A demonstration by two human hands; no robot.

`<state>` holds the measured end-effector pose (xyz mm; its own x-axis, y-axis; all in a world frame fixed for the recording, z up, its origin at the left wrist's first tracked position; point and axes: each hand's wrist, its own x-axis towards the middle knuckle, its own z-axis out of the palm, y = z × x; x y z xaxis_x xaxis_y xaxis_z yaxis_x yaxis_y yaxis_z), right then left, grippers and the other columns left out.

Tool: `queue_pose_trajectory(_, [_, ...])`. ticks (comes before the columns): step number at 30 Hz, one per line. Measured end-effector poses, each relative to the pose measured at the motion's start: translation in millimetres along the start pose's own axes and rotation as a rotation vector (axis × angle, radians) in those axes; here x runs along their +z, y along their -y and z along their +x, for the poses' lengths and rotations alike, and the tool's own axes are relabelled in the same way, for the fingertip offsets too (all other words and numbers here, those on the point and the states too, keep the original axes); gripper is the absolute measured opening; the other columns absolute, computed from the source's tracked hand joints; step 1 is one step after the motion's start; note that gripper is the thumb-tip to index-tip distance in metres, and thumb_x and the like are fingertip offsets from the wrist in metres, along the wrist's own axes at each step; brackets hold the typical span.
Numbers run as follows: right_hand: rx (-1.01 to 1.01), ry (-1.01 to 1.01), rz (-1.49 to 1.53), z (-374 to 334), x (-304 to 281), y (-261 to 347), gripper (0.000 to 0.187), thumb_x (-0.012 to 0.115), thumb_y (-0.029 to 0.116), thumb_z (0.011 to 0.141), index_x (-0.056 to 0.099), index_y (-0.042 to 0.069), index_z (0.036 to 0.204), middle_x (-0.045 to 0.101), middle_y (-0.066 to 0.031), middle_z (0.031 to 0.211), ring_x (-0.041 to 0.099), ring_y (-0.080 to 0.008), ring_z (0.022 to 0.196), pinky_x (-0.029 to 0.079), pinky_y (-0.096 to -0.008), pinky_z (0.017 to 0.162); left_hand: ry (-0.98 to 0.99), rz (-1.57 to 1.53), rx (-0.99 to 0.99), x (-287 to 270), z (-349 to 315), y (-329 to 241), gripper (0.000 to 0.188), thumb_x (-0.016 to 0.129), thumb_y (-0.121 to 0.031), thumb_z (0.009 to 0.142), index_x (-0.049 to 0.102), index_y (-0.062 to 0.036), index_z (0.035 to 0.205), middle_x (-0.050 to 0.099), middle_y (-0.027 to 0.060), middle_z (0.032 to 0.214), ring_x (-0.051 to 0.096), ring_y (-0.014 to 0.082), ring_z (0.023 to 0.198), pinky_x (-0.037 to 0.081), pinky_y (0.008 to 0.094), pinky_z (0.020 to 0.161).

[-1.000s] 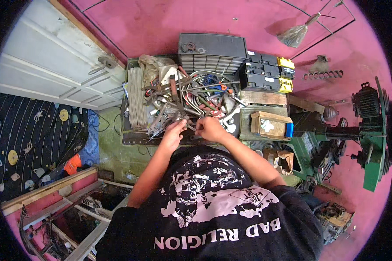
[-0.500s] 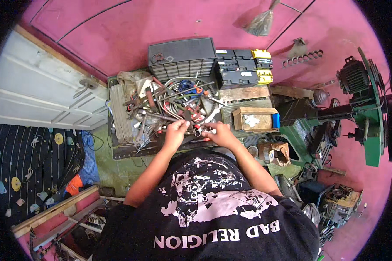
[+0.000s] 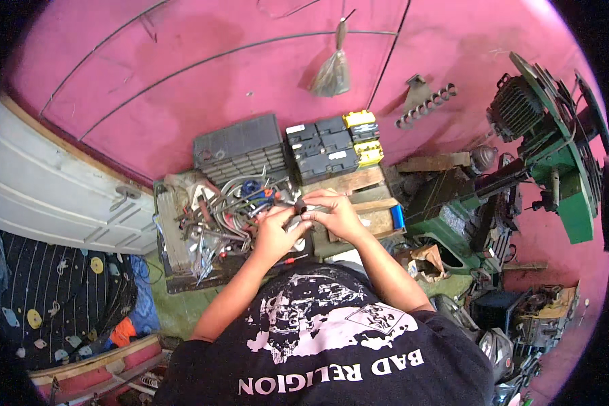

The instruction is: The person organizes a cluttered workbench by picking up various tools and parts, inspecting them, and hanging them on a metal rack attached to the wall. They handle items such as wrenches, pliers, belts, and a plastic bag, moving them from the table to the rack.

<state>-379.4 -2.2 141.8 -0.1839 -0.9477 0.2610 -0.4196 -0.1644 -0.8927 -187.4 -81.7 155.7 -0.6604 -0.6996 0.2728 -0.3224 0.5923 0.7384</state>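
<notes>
Over the front of the cluttered workbench, my two hands meet around a short dark tube-like metal piece (image 3: 301, 204). My left hand (image 3: 275, 235) is closed, thumb and fingers pinching at the piece's lower left. From the other side my right hand (image 3: 337, 215) grips it, fingers curled over its top. The fingers hide much of the piece, so its exact kind is unclear. Just left of the hands lies a heap of loose tools and cables (image 3: 218, 211). A red-handled tool (image 3: 289, 260) rests below my left hand, near the bench's front edge.
Behind the heap stands a dark drawer cabinet (image 3: 240, 145), with black and yellow cases (image 3: 331, 150) stacked beside it. An open wooden box (image 3: 371, 224) sits right of my hands. A green drill press (image 3: 555, 149) rises at far right; a white door (image 3: 61, 189) stands left.
My hands have come together on the dark tubular piece; before, they were apart, each with something in the fingers. The view has turned, showing more wall above the bench.
</notes>
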Motion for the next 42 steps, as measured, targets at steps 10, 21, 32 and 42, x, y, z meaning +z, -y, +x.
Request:
queue_pose_trajectory(10, [-0.137,-0.269,0.128,118.2,-152.9,76.7,0.034,0.078,0.024,0.089,0.074,0.001,0.114,0.076,-0.0137,0.108,0.071,-0.0162,0.095,0.055,-0.0322,0.086,-0.239,-0.38,-0.006,-17.6,177.7,-113.8,0.031,0.075,-0.017,0.091,0.073,0.003,0.115,0.076,0.0112,0.102,0.068,0.0148,0.091,0.054,0.0323,0.086])
queue_pose_trajectory(21, [-0.102,-0.45,-0.324,271.0,-239.3,103.7,0.034,0.069,0.035,0.095,0.076,0.009,0.115,0.077,-0.0164,0.099,0.075,-0.0255,0.092,0.056,-0.0362,0.084,-0.429,-0.595,-0.016,-12.5,366.5,-140.0,0.031,0.074,-0.017,0.093,0.068,0.0028,0.116,0.075,0.0099,0.103,0.068,0.0135,0.093,0.053,0.0277,0.081])
queue_pose_trajectory(32, [-0.126,-0.398,-0.478,289.3,-210.7,27.6,0.035,0.07,0.032,0.091,0.074,0.012,0.12,0.073,-0.0225,0.095,0.071,-0.038,0.096,0.056,-0.0454,0.085,-0.444,-0.464,-0.117,42.9,376.2,-81.8,0.028,0.071,-0.012,0.094,0.07,0.0046,0.116,0.076,0.01,0.105,0.07,0.0151,0.094,0.055,0.0287,0.083])
queue_pose_trajectory(42, [-0.196,-0.662,-0.598,207.4,-137.5,-53.1,0.021,0.07,0.024,0.087,0.076,0.017,0.105,0.071,-0.0036,0.112,0.057,-0.0311,0.113,0.039,-0.0498,0.097,-0.456,0.153,0.214,88.9,236.7,-32.5,0.025,0.073,-0.016,0.086,0.075,-0.0079,0.11,0.071,0.0145,0.12,0.063,0.033,0.118,0.045,0.043,0.103])
